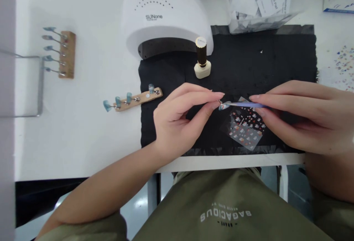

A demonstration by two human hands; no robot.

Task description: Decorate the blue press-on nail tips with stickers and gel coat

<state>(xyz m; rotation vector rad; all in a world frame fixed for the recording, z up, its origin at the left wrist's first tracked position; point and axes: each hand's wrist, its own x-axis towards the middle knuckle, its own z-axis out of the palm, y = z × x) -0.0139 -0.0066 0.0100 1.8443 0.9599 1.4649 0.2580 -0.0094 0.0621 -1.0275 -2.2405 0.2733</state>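
Between thumb and fingertips, my left hand [184, 117] pinches the small metal stem of a blue-and-white false nail [224, 106]. My right hand [301, 113] grips purple tweezers [253, 104], their silver tips reaching the nail's surface. Whether the tips hold a sticker is too small to tell. Just below lies a clear nail sticker sheet [246, 128] with small white and orange figures, on the black mat [171, 71]. To the left, a wooden display strip [138, 100] carries several blue nails on metal stems, and part of it rests on the mat.
A white nail lamp [166, 16] stands at the back, with a cream polish bottle [202, 69] before it. A clear bin [257, 23] of alcohol pads sits back right. Far left, a wooden block [68, 54] holds several nails near a metal frame [41, 86]. Tiny gems [345, 64] lie right.
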